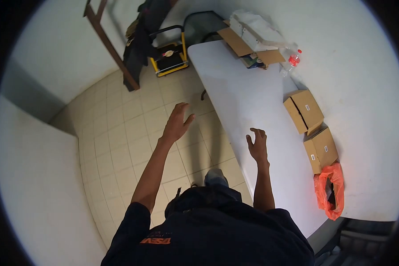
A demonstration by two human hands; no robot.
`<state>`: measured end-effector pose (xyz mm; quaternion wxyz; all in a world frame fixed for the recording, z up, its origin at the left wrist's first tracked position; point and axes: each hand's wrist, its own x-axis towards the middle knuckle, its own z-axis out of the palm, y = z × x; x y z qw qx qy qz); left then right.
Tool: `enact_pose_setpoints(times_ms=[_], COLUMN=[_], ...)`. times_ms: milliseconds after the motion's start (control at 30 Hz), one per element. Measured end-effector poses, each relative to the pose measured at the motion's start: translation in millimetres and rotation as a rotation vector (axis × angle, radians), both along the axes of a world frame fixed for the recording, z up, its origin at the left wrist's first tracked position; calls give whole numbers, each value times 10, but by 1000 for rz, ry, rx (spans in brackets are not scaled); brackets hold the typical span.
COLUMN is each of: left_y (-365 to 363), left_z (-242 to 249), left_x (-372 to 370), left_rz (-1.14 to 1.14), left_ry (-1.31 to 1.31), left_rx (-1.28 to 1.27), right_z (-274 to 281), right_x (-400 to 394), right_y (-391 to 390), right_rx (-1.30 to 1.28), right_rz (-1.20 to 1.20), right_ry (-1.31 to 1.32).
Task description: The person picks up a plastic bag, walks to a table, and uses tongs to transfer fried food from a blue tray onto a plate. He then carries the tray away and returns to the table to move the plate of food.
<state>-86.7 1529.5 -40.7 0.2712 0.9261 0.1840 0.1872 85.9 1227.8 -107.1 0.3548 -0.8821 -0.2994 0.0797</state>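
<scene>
My left hand (177, 123) is held out in the air over the tiled floor, left of the table's edge. Its thumb stands apart from the fingers and nothing is in it. My right hand (257, 145) hovers over the white table (235, 97), fingers bent and thumb apart, also holding nothing. To the right of that hand, two brown cardboard boxes, a farther one (307, 110) and a nearer one (322, 148), stand along the wall side of the table. An orange plastic bag (337, 186) sits just nearer than them, its mouth open.
An opened carton (235, 42) with white packaging lies at the table's far end, beside a clear bottle (293, 60) with a red cap. A yellow-and-black platform trolley (170, 60) stands on the floor beyond. A brown post (111, 48) rises at the left near dark hanging cloth.
</scene>
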Motion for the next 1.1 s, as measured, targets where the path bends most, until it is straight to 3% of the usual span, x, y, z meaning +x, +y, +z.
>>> enact_pose_setpoints(times_ms=[200,433,700,800,933,1100], left_y=[674,1318,2054,2333,2858,3420], left_z=[-291,-597,-698,-712,-741,-759], left_x=[1088,2660,3995,4540,5258,6397], left_rz=[-126,-275,-335,-363,-474,-553], left_ry=[35,10,-65,-83,-165,-263], left_rx=[-166,-155,-200,-238,-179,-143], right_z=[-291,-579,-528,-517,-366,-317], right_x=[801,1984,3192,3650,4156,4673], right_y=[634,1125,1998,2279,2649,2860], right_rx=[-14,33,367,568,842,1079], right_rz=[-102,-269,-261,-435,-636,-696], right_ry=[16,0,268,461,495,813])
